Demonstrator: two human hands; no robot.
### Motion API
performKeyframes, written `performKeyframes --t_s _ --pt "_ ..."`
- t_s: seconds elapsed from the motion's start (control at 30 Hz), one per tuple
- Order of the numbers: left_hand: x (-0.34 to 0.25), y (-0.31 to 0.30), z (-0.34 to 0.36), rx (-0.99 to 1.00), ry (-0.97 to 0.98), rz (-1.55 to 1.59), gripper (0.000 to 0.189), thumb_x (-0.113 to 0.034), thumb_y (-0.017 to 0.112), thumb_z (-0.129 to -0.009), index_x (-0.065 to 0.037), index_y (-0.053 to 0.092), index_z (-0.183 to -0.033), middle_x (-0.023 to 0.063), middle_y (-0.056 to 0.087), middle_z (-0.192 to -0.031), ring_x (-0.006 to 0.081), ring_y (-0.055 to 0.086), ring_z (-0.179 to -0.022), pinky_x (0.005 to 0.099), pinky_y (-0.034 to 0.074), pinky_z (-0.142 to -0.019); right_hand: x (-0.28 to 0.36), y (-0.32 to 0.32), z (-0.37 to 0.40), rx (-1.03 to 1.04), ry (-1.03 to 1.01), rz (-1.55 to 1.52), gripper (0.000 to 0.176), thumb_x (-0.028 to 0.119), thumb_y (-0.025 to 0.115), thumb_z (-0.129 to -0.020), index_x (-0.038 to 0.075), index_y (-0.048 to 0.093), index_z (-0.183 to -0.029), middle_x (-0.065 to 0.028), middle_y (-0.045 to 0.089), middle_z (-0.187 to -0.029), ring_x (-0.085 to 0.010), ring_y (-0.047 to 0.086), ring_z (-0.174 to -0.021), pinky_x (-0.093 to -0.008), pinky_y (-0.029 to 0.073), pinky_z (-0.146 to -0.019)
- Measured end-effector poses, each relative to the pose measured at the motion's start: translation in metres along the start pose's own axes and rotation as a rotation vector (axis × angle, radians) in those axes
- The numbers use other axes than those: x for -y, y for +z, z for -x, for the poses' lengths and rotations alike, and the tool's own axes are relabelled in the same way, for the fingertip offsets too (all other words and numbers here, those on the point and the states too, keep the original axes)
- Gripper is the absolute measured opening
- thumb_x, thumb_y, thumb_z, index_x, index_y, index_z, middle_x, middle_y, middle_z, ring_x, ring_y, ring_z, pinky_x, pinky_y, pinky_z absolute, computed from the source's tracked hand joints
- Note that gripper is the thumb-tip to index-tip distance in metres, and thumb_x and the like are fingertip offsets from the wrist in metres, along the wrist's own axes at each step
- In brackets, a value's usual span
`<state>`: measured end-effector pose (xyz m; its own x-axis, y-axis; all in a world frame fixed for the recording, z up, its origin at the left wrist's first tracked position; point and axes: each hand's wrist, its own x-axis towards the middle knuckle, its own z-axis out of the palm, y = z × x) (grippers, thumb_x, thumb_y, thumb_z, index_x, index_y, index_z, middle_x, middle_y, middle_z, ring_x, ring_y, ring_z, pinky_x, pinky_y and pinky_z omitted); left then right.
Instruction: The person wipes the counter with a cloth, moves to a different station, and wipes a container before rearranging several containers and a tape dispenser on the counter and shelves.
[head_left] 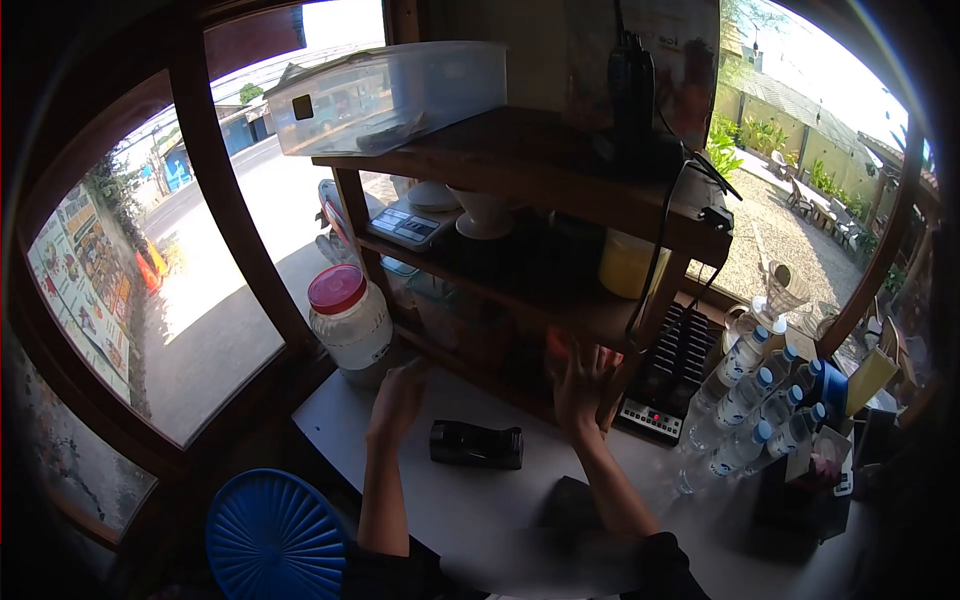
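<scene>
My left hand (398,398) is raised over the white table (340,425), beside a clear jar with a red lid (350,318); its fingers are too dark and blurred to read. My right hand (583,385) is up before the lower part of the wooden shelf (540,150), fingers spread, near a reddish item (557,345) behind it. Between my forearms a black device (476,445) lies on the table. A dark object (570,505) sits by my right forearm, its shape unclear.
Several water bottles (742,400) and a black charger rack (672,375) stand at the right. On the shelf are a clear plastic bin (390,95), a scale (408,226) and a handheld radio (631,85). A blue round stool (275,535) is at lower left.
</scene>
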<state>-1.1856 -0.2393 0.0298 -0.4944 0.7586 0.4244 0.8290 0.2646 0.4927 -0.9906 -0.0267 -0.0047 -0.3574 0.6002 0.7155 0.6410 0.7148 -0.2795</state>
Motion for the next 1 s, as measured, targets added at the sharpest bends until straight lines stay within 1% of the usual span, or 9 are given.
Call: performKeyframes --t_s 0.07,0.13,0.23,0.33,0.57,0.73,0.83,0.93,1.0 --pt "-0.041 0.001 -0.041 -0.072 -0.027 0.439 0.040 0.001 0.062 -0.079 -0.005 0.061 -0.118 0.0182 0.060 -0.117 0.0370 0.062 -0.104 0.0400 0.050 -0.091 0.001 -0.003 -0.001 0.002 -0.003 -0.025 0.056 0.021 0.072 -0.077 0.010 0.054 -0.129 -0.0175 0.051 -0.129 -0.0378 0.045 -0.125 -0.0561 0.020 -0.113" --pt "-0.053 0.032 -0.065 -0.312 0.071 0.329 0.050 -0.010 0.069 -0.078 -0.008 0.055 -0.126 0.0186 0.049 -0.131 0.0394 0.051 -0.118 0.0445 0.045 -0.098 0.005 -0.011 -0.002 0.019 0.005 -0.047 0.055 0.020 0.072 -0.077 0.009 0.055 -0.128 -0.0175 0.051 -0.128 -0.0382 0.046 -0.124 -0.0562 0.019 -0.113" --pt "-0.042 0.072 -0.089 -0.337 0.375 -0.282 0.064 -0.023 0.076 -0.075 -0.012 0.050 -0.132 0.0170 0.042 -0.138 0.0374 0.039 -0.129 0.0463 0.042 -0.102 0.003 -0.021 -0.005 0.100 -0.026 -0.035 0.051 0.024 0.069 -0.082 0.008 0.055 -0.128 -0.0194 0.047 -0.133 -0.0382 0.042 -0.128 -0.0543 0.029 -0.107" --pt "-0.045 0.098 -0.093 -0.533 0.102 0.078 0.068 -0.028 0.079 -0.072 -0.014 0.051 -0.132 0.0136 0.047 -0.134 0.0352 0.038 -0.130 0.0478 0.041 -0.103 0.001 -0.010 -0.003 0.028 -0.044 -0.020 0.050 0.022 0.069 -0.083 0.008 0.054 -0.128 -0.0191 0.047 -0.132 -0.0387 0.042 -0.128 -0.0547 0.030 -0.106" --pt "-0.025 0.088 -0.086 -0.453 0.313 -0.049 0.062 -0.024 0.083 -0.067 -0.010 0.060 -0.122 0.0136 0.051 -0.130 0.0320 0.045 -0.126 0.0429 0.047 -0.099 0.005 -0.015 -0.006 0.015 -0.059 -0.007 0.045 0.020 0.067 -0.084 0.006 0.053 -0.124 -0.0187 0.049 -0.127 -0.0395 0.043 -0.126 -0.0560 0.031 -0.103" --pt "-0.054 0.029 -0.054 -0.422 0.046 0.482 0.061 -0.015 0.084 -0.062 -0.009 0.063 -0.119 0.0122 0.053 -0.128 0.0321 0.056 -0.117 0.0407 0.052 -0.094 0.010 -0.004 -0.007 -0.023 -0.008 -0.041 0.045 0.015 0.063 -0.084 0.006 0.051 -0.126 -0.0199 0.048 -0.124 -0.0397 0.043 -0.126 -0.0580 0.032 -0.102" --pt "-0.051 0.009 -0.032 -0.552 0.163 0.215 0.061 -0.015 0.085 -0.060 -0.009 0.065 -0.118 0.0121 0.056 -0.126 0.0315 0.057 -0.115 0.0415 0.050 -0.095 0.030 -0.010 -0.015 0.043 -0.044 -0.058 0.047 0.008 0.059 -0.083 0.004 0.049 -0.129 -0.0230 0.047 -0.126 -0.0397 0.043 -0.125 -0.0550 0.034 -0.102" --pt "-0.022 0.009 -0.013 -0.651 0.047 0.342 0.062 -0.020 0.088 -0.058 -0.010 0.067 -0.116 0.0120 0.057 -0.124 0.0306 0.057 -0.116 0.0418 0.049 -0.096 0.036 0.016 -0.028 0.122 -0.180 -0.405 0.058 0.008 0.064 -0.079 0.001 0.043 -0.133 -0.0239 0.042 -0.133 -0.0430 0.042 -0.125 -0.0526 0.036 -0.103" --pt "-0.013 -0.005 0.002 -0.724 0.036 0.219 0.065 -0.019 0.089 -0.059 -0.006 0.064 -0.118 0.0123 0.054 -0.126 0.0274 0.055 -0.119 0.0387 0.052 -0.095 0.047 0.033 -0.038 0.072 -0.265 -0.330 0.058 0.006 0.064 -0.079 -0.001 0.043 -0.133 -0.0246 0.043 -0.132 -0.0427 0.044 -0.123 -0.0524 0.037 -0.102"
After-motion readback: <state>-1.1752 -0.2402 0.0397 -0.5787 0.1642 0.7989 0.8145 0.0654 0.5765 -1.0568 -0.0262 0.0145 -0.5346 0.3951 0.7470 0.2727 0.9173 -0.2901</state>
